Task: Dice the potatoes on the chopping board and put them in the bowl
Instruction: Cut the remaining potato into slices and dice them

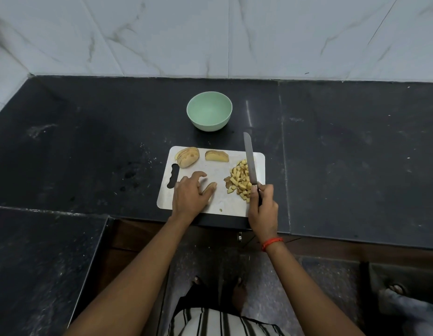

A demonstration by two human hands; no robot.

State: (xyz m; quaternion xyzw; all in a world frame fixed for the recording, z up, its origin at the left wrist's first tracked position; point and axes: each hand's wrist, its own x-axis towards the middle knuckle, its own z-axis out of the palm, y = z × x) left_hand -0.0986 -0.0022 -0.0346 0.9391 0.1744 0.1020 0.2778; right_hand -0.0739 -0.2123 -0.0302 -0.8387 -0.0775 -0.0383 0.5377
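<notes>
A white chopping board (218,173) lies on the black counter. A pile of diced potato (239,183) sits on its right side. Two sliced potato pieces rest along the far edge, one at the left (187,156) and one in the middle (217,156). My right hand (263,206) grips a knife (250,161) by the handle, its blade lying against the right of the diced pile and pointing away. My left hand (190,194) rests on the board's near left, fingers spread over a potato piece (210,187). The pale green bowl (209,110) stands beyond the board and holds nothing.
A marble wall rises behind the black counter (89,146). The counter's front edge runs just under the board. Below it the floor, my feet and another person's foot at the far right show.
</notes>
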